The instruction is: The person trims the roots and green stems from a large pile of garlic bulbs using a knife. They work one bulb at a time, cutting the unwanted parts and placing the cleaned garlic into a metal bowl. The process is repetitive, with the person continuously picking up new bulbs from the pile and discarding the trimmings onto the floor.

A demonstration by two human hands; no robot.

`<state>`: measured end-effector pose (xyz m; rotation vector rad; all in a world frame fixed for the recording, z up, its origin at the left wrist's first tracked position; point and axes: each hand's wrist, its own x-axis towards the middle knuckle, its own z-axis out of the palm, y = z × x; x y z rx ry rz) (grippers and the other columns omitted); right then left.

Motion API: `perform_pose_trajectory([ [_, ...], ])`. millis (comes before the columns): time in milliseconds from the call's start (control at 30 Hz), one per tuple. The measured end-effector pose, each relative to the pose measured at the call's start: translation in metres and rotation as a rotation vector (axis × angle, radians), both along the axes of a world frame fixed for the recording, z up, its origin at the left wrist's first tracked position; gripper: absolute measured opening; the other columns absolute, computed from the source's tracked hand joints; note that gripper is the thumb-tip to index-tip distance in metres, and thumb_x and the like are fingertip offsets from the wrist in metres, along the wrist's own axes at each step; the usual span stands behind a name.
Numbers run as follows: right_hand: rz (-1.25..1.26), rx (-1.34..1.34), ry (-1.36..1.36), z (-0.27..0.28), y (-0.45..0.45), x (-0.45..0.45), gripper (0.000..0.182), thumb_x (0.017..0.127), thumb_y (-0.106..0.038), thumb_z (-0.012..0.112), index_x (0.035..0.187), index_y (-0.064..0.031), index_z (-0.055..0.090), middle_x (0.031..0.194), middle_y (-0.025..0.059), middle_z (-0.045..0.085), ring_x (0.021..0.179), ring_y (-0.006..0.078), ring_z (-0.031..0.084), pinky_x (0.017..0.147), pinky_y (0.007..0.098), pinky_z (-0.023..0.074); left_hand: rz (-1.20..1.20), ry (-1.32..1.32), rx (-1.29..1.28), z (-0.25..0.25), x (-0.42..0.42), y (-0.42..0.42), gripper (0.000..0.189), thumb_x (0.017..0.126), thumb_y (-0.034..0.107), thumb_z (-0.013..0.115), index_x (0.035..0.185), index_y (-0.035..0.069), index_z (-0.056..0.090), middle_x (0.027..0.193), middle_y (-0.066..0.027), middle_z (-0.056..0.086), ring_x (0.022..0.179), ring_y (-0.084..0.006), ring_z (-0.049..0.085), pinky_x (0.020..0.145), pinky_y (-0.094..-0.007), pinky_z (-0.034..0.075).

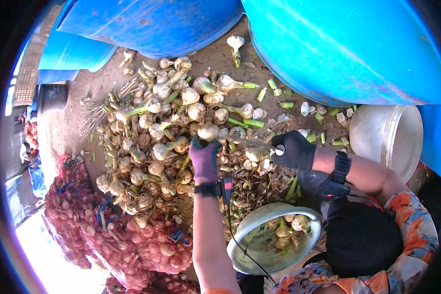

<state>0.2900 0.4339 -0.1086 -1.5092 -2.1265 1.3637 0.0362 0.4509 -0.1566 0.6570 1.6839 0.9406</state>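
My left hand [205, 158], in a purple and dark glove, grips a garlic bulb [208, 131] at the heap's near edge. My right hand [296, 150], in a black glove, holds a knife by its pale handle [279, 150]. The knife blade [248, 141] points left, its tip end close beside the bulb; whether it touches cannot be seen. Around and beyond my left hand spreads a heap of garlic bulbs [161, 150] with stalks and dirty roots. Below my hands, a pale round basin [239, 253] stands tilted, with several bulbs [299, 222] inside.
Large blue barrels [338, 47] stand along the far side. A whitish pot [369, 137] lies on its side at right. Cut green stalk pieces [261, 94] litter the dirt floor. Full red mesh sacks [147, 242] sit at lower left. A cable [242, 250] hangs from my left wrist strap.
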Motion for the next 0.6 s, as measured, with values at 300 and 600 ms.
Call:
perform_pose_trajectory([
  [300, 0.311, 0.258, 0.013, 0.046, 0.000, -0.023, 0.011, 0.063, -0.020, 0.058, 0.069, -0.0106, 0.058, 0.065, 0.0090, 0.056, 0.058, 0.0290, 0.057, 0.053, 0.0389, 0.0458, -0.193, -0.310, 0.135, 0.077, 0.021, -0.097, 0.059, 0.080, 0.029, 0.060, 0.124, 0.000, 0.034, 0.099, -0.0084, 0.058, 0.086, -0.0161, 0.056, 0.076, -0.0308, 0.047],
  [600, 0.445, 0.272, 0.122, 0.037, -0.012, -0.019, 0.021, 0.056, -0.022, 0.060, 0.073, -0.0111, 0.058, 0.068, 0.0093, 0.056, 0.061, 0.0291, 0.058, 0.054, 0.0385, 0.0455, -0.126, -0.551, 0.013, 0.074, 0.032, -0.137, 0.051, 0.087, 0.041, 0.041, 0.118, 0.000, 0.041, 0.107, -0.0126, 0.055, 0.096, -0.0208, 0.054, 0.083, -0.0324, 0.044],
])
